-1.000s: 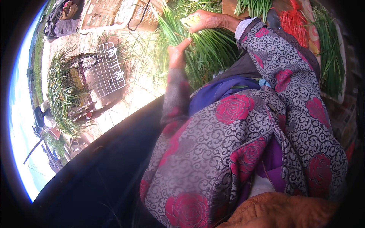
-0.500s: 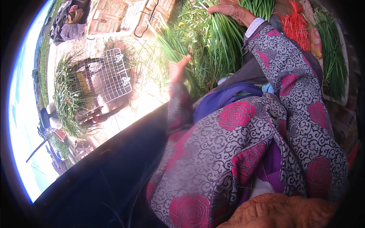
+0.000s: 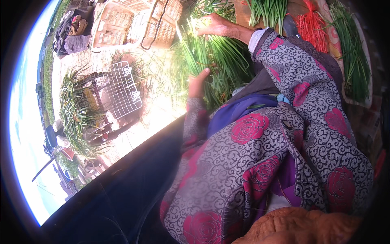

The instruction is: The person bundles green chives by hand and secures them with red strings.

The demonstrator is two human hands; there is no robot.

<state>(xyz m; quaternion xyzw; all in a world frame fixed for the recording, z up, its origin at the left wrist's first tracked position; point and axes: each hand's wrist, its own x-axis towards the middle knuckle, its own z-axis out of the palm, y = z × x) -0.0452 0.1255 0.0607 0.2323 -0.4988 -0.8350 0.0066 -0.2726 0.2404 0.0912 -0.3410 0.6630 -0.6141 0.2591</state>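
Note:
My left hand [image 3: 197,83] is closed around a bunch of chives [image 3: 191,51], its thumb up against the leaves and its other fingers hidden behind them. The pale stem ends point up toward the crate. To the upper right, my right hand [image 3: 216,26] grips more chives [image 3: 227,51] near their pale ends. Those long green leaves fan down toward my lap, and the two bunches lie side by side, partly overlapping. Under and behind them are loose chives and cut greens.
Beyond my hands stand plastic crates [image 3: 115,26]. A white wire rack [image 3: 124,89] lies at left beside a heap of greens [image 3: 75,110]. Farther right are a chive bunch [image 3: 268,12], red plastic ties [image 3: 312,28] and more chives [image 3: 353,61] on a cloth.
My right hand has moved left with its chives, close to the left hand's bunch. The bunch at the back right shows more. My left hand has shifted slightly right and nearer.

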